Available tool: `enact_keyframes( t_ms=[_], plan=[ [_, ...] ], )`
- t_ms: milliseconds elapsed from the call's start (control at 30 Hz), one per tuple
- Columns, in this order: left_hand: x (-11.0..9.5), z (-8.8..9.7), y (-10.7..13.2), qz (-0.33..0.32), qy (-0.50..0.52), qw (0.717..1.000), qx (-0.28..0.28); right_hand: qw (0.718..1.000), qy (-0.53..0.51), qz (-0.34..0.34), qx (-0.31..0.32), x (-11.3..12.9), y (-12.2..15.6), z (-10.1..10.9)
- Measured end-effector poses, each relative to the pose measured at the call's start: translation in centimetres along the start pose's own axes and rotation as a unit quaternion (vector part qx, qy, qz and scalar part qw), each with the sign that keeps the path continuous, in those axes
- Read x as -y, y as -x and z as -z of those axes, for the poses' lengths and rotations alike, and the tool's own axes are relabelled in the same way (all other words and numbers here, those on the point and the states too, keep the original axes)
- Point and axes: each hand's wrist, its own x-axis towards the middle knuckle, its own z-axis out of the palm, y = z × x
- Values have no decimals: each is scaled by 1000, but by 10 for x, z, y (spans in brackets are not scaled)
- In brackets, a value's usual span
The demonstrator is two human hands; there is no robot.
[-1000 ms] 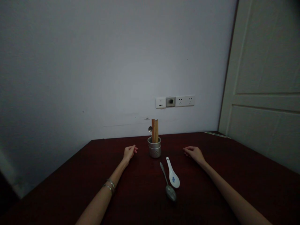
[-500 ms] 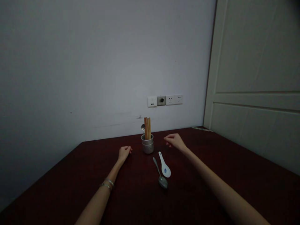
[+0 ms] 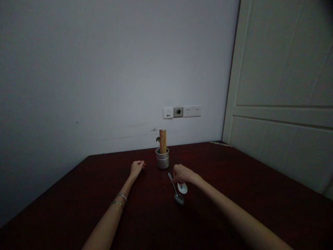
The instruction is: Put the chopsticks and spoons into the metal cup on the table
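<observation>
Bunching its fingers together on the handle of the white ceramic soup spoon (image 3: 182,188), likely for purchase, the right hand (image 3: 182,174) is working just in front of the perforated metal chopstick holder (image 3: 162,160), where that spoon is lying. Left of the holder, the left hand (image 3: 137,168) is resting empty, fingers loosely curled.

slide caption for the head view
Right hand on the white spoon beside a metal spoon, left hand on table
</observation>
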Motion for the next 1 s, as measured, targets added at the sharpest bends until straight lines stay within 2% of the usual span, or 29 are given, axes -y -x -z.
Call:
enact_keyframes(
  t_ms=[333,533,833,1000],
  plan=[
    [0,-1,0,-3,-5,1000,0,996,20,-57,62,6,-2,-4],
    [-1,0,2,-5,1,1000,2,996,24,-52,69,5,-3,-10],
    [1,0,1,-4,-3,1000,4,989,-45,-111,87,6,-11,-17],
    [1,-1,2,-1,1,1000,0,985,-73,-107,116,9,-11,-15]
  ],
)
